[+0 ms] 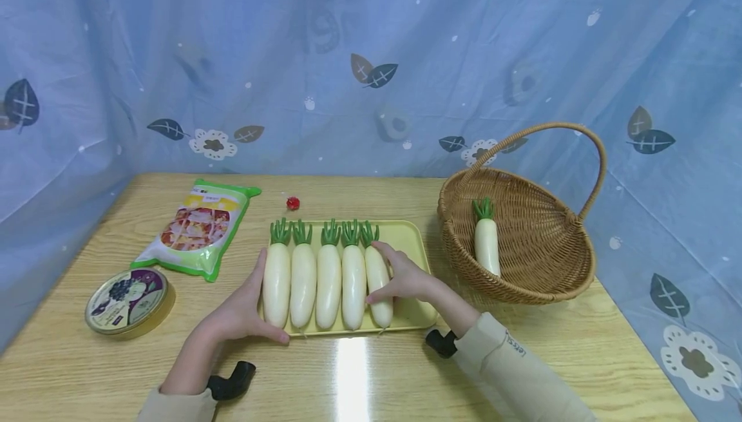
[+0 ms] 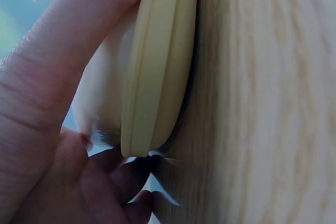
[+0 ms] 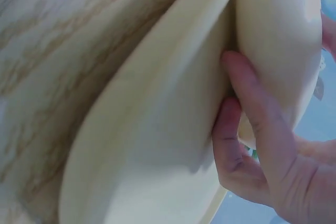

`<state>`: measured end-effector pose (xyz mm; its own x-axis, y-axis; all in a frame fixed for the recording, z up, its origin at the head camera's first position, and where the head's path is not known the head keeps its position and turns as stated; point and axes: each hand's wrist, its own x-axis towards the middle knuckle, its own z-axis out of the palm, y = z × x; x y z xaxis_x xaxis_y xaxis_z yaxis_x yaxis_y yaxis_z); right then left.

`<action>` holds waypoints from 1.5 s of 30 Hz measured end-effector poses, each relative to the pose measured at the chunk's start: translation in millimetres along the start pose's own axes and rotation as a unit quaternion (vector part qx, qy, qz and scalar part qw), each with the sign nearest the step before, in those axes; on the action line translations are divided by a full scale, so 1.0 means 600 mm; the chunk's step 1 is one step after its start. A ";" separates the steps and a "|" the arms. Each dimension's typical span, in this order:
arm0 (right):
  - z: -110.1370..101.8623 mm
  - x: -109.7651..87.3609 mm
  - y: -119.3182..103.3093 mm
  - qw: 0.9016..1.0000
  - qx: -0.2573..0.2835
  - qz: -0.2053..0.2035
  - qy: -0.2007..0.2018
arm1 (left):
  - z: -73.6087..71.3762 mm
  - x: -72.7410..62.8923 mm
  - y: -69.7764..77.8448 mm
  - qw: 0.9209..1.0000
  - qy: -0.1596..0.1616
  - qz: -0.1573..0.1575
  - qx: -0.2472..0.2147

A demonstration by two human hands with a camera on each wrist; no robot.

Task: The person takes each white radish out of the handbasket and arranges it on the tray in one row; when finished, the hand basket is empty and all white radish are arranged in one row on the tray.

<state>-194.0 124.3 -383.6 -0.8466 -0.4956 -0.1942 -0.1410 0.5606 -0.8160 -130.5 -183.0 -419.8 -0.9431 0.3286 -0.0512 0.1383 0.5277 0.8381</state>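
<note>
Several white radishes with green tops lie side by side in a pale yellow tray (image 1: 413, 241). My right hand (image 1: 401, 274) grips the rightmost radish (image 1: 375, 270), thumb on its left side and fingers around its right; the right wrist view shows fingertips (image 3: 239, 69) against this radish (image 3: 278, 30). At the tray's near left corner, my left hand (image 1: 248, 306) holds the rim, beside the leftmost radish (image 1: 276, 287). In the left wrist view, the tray's edge (image 2: 152, 77) lies between thumb and fingers. Another radish (image 1: 487, 241) rests in a wicker basket (image 1: 542, 241).
The basket's tall handle (image 1: 599, 158) arches up at the right. A green-edged food packet (image 1: 199, 229) and a round tin (image 1: 129, 301) lie on the left of the wooden table (image 1: 290, 383). Behind the tray sits a small red object (image 1: 292, 203). A blue patterned curtain (image 1: 324, 87) hangs behind.
</note>
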 end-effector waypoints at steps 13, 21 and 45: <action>-0.008 -0.005 -0.004 0.999 -0.037 -0.008 -0.002 | 0.001 0.001 0.001 1.000 0.002 0.007 -0.009; -0.015 -0.012 0.000 0.999 -0.042 -0.012 0.002 | 0.001 0.001 0.002 1.000 0.001 0.005 -0.009; -0.059 -0.061 -0.024 1.000 -0.023 -0.003 0.010 | 0.002 0.002 -0.002 1.000 0.003 0.004 -0.005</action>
<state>-179.3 157.8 -345.5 -0.8553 -0.4865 -0.1785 -0.1694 0.5881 -0.7909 -131.1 -182.3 -421.5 -0.9435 0.3286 -0.0420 0.1426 0.5174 0.8438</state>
